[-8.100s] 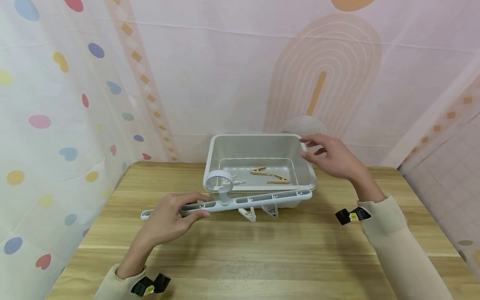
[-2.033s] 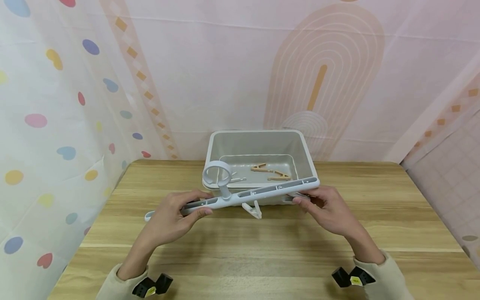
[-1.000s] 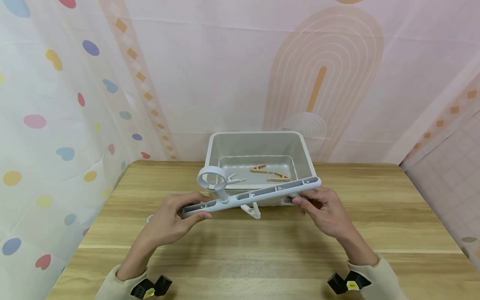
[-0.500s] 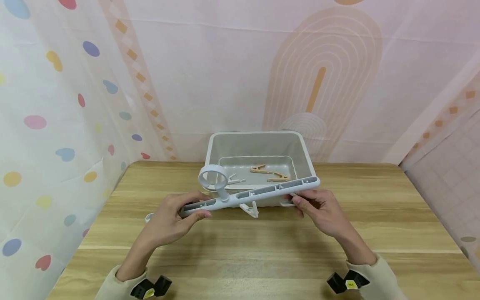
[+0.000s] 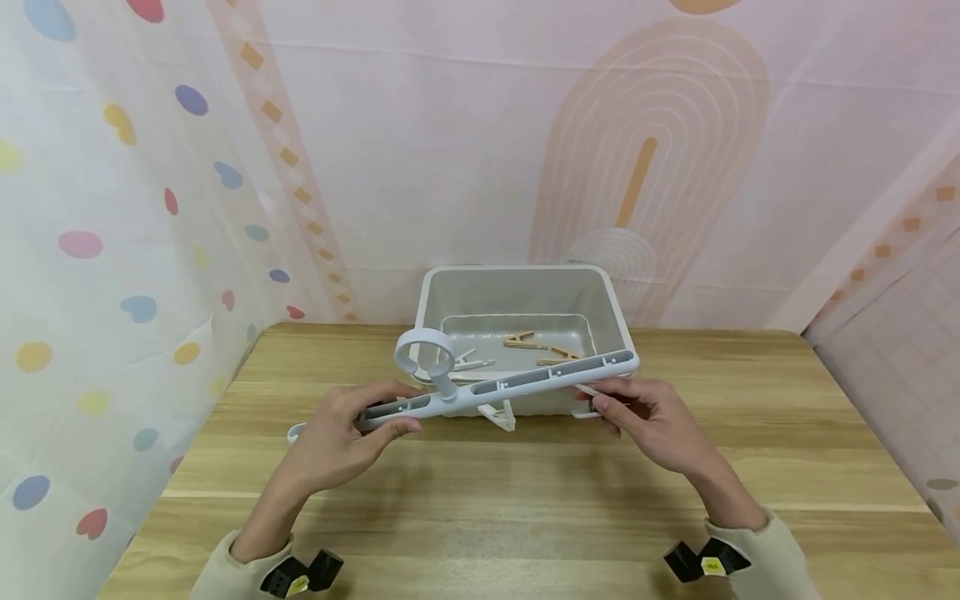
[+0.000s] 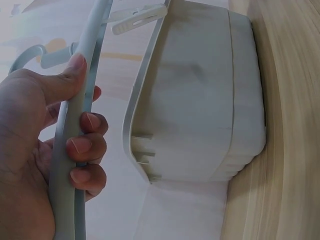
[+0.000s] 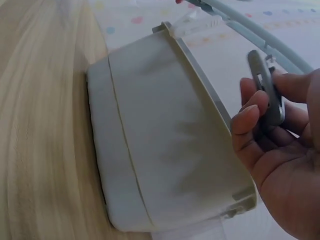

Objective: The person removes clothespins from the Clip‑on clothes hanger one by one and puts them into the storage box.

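A pale grey-blue hanger bar [image 5: 558, 377] with a ring hook [image 5: 425, 335] slants across the front of the bin, its right end higher. My left hand [image 5: 341, 437] grips it left of the ring, fingers curled round it in the left wrist view. Below the bar's middle hangs a white clothespin [image 5: 501, 416]. Under the right end, my right hand [image 5: 660, 427] pinches a grey clothespin [image 7: 265, 85] between thumb and fingers. That clothespin is close to the bar's underside; whether it is attached there I cannot tell.
Behind the bar a light grey plastic bin [image 5: 517, 292] stands on the wooden table [image 5: 510, 517]. Inside lie two tan clothespins, one [image 5: 525, 340] behind the other [image 5: 557, 357], and a white clothespin [image 5: 474, 363]. A patterned curtain [image 5: 450, 167] hangs at the back.
Eight seconds ago my right hand was off the bar by the bin's right rim, and the grey clothespin hung nearer the middle. Since then, my right hand has pinched it, farther right; lately it tilts slightly.
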A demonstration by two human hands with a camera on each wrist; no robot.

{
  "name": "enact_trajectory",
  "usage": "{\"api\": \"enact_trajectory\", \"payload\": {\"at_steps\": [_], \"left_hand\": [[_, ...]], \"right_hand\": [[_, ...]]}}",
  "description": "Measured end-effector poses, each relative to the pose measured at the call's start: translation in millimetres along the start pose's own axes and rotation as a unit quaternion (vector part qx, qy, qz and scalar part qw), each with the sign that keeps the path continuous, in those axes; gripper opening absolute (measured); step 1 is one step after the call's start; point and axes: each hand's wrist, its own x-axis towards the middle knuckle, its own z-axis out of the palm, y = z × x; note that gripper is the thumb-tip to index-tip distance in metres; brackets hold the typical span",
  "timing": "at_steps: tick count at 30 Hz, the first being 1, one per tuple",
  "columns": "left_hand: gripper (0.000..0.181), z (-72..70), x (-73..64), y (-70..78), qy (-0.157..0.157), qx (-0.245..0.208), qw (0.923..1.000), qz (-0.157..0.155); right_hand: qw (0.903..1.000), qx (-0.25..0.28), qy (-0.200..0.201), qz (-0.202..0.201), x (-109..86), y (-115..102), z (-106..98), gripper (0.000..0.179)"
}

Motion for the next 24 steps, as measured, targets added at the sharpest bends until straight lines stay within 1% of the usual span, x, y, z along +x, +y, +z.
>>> {"api": "enact_trajectory", "payload": {"at_steps": [5, 11, 16, 20, 24], "left_hand": [[0.032, -1.7, -0.2, 0.8, 0.002, -0.004, 1.0, 0.006], [0.031, -3.0, 1.3, 4.5, -0.003, 0.0, 1.0, 0.006], [0.03, -3.1, 0.3, 5.2, -0.008, 0.006, 0.9999, -0.012], [0.03, -3.0, 0.2, 4.4, -0.008, 0.005, 0.9999, -0.011], [0.03, -3.1, 0.4, 4.2, -0.008, -0.001, 0.9999, -0.009]], "right_hand": [[0.998, -0.054, 0.013, 0.031, -0.8, -1.9, -5.5, 0.019], [0.9926, -0.097, 0.045, 0.057, -3.4, -6.7, -16.8, 0.01], [0.9845, -0.143, 0.073, 0.07, -3.4, -10.7, -27.1, 0.013], [0.9785, -0.17, 0.09, 0.075, -3.3, -13.0, -34.8, 0.016], [0.975, -0.187, 0.092, 0.078, 0.6, -15.5, -41.4, 0.018]]}}
